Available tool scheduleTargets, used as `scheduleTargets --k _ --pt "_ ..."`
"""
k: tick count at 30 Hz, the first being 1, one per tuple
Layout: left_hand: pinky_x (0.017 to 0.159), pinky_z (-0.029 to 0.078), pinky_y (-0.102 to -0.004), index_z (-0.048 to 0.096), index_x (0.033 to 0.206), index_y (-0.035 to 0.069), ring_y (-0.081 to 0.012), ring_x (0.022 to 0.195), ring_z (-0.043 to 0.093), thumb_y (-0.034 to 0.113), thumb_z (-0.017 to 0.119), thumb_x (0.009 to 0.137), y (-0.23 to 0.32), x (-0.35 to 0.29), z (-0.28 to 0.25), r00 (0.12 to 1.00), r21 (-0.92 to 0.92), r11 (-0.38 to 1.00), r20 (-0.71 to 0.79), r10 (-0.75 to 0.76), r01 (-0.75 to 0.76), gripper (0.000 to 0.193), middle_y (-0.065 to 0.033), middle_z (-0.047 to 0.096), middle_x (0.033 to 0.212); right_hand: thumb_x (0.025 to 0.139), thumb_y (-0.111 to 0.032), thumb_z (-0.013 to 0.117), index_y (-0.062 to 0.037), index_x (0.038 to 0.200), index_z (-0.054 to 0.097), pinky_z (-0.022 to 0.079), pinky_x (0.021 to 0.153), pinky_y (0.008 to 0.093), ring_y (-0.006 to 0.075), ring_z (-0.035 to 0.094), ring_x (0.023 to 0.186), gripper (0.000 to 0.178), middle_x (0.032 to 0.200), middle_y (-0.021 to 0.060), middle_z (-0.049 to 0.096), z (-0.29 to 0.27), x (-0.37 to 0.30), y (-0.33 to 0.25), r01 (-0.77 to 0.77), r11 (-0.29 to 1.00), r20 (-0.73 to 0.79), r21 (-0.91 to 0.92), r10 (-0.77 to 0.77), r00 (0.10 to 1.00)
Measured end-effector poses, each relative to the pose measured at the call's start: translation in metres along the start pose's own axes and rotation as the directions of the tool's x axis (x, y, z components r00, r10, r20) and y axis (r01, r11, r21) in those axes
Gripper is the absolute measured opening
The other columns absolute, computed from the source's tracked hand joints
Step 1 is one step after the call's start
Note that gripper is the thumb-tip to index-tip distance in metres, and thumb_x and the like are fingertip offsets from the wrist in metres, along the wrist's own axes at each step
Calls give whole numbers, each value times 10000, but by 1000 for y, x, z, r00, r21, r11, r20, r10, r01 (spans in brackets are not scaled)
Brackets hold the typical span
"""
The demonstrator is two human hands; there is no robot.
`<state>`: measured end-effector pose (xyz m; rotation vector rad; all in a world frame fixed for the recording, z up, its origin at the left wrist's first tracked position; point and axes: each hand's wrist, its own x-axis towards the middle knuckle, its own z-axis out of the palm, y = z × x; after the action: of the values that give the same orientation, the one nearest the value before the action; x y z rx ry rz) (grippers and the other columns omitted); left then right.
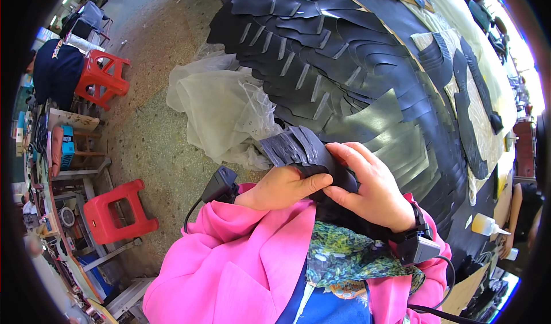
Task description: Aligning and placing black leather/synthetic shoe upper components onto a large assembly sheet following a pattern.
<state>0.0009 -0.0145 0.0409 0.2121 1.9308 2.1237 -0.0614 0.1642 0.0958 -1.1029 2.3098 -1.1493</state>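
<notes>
A thick stack of black leather-like pieces [297,146], its layered edges fanned, is held up in front of my chest. Around its lower left side my left hand [282,187] is closed, thumb lying across the front. My right hand [370,185] grips the right side of the same stack, its thumb and fingers near the edge. Past the stack, rows of overlapping black cut pieces [315,54] cover the table, several with pale strips showing. Shinier dark pieces [396,146] lie fanned just beyond my right hand.
Crumpled clear plastic [221,106] hangs at the table's left edge. Red stools [120,212] stand on the floor at left. To the right are long black cut pieces [468,117] on a pale sheet, a squeeze bottle [485,225] and another person's arm [513,215].
</notes>
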Motion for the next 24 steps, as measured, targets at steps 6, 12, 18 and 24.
scheduleTargets --k 6,12,18,24 --pt "785 440 -279 566 1094 34 -103 897 516 251 558 911 0 -1 -7 995 61 994 37 -96 94 284 -12 577 1004 687 -74 634 15 1164 458 460 782 395 356 538 930 516 1040 188 516 9 6 -1 66 992 -32 -104 -70 997" --pt "834 412 -336 533 1106 19 -229 907 524 246 507 928 -5 -2 -1 994 198 979 -87 64 -46 290 -109 559 995 675 -6 575 -3 1054 514 476 687 398 351 565 815 384 919 157 549 1 19 -2 96 981 -61 -171 -108 992" --pt "992 319 -390 457 1206 -41 -325 1122 450 137 470 892 5 0 -15 945 473 819 199 260 -325 362 -175 484 1210 652 20 552 -45 813 572 465 614 366 302 556 661 175 725 103 538 -51 43 11 120 766 -260 -632 -355 898" --pt "856 390 -390 580 1045 41 -260 1050 509 111 618 754 24 31 -23 825 512 653 426 371 -558 302 -110 545 1144 799 -158 651 18 943 579 447 671 276 104 544 717 239 758 71 597 -99 67 85 -312 948 -257 61 317 913"
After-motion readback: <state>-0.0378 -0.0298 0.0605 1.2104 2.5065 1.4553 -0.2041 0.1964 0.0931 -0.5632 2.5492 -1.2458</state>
